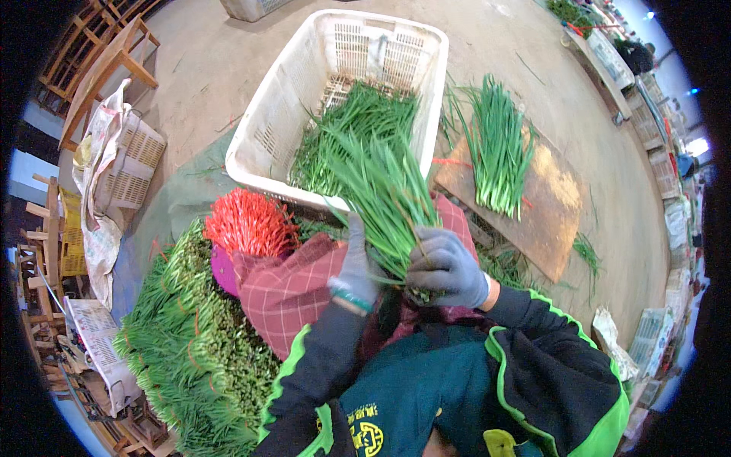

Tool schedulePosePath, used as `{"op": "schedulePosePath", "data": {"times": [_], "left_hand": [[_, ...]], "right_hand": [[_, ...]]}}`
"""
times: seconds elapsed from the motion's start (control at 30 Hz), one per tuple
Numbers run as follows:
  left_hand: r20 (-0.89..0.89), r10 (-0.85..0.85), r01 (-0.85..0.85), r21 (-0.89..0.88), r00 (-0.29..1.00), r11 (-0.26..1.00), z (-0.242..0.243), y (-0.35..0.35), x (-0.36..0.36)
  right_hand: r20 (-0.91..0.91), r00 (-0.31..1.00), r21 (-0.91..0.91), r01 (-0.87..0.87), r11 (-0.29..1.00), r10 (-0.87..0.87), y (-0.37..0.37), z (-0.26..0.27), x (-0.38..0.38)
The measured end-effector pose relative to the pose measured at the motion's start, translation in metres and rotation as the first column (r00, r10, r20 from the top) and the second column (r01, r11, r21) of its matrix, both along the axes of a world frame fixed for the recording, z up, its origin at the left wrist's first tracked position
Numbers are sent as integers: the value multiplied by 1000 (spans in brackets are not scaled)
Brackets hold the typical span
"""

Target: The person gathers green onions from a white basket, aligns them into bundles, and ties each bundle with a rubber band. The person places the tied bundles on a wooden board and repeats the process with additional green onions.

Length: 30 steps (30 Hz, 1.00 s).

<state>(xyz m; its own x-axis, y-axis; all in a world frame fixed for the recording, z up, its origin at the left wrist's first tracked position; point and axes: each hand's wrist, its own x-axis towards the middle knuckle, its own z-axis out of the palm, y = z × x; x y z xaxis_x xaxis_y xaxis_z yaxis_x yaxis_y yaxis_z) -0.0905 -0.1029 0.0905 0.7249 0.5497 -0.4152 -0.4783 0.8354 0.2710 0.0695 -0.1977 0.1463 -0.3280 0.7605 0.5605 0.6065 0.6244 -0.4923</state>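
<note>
My right hand [442, 265], in a grey glove, is closed round the lower ends of a bunch of long green leafy stalks [388, 200], which look like garlic chives. Their tips fan out over the near rim of a white plastic crate [274, 185] that holds more loose greens [365, 120]. My left hand [357, 260], gloved too, is beside the bunch with its thumb raised and fingers apart; part of it is hidden. A separate bunch of chives [499, 148] lies on a wooden board [514, 228] at the right. Red ties [248, 223] stand in a purple container [224, 271] by my left knee.
Tied bundles of greens [183, 343] are piled at my left. Farther left are a draped crate [137, 160], a wooden bench [105, 71] and a white crate [100, 343]. Scraps of greens lie on the floor. A low wheeled cart [597, 71] and stacked crates line the right side.
</note>
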Motion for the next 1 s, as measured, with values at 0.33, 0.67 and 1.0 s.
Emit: {"op": "schedulePosePath", "data": {"times": [0.33, 0.67, 1.0], "left_hand": [[197, -164, 157, 49, 967, 986, -74, 0, 19], [49, -218, 209, 142, 975, 967, -79, -1, 24], [-213, -200, 292, 671, 956, 682, 58, -29, 86]], "right_hand": [[130, 983, -341, 166, 925, -128, -90, 38, 70], [407, 875, -451, 441, 776, -261, 29, -67, 73], [-476, 709, -471, 294, 832, -520, -23, 40, 73]]}}
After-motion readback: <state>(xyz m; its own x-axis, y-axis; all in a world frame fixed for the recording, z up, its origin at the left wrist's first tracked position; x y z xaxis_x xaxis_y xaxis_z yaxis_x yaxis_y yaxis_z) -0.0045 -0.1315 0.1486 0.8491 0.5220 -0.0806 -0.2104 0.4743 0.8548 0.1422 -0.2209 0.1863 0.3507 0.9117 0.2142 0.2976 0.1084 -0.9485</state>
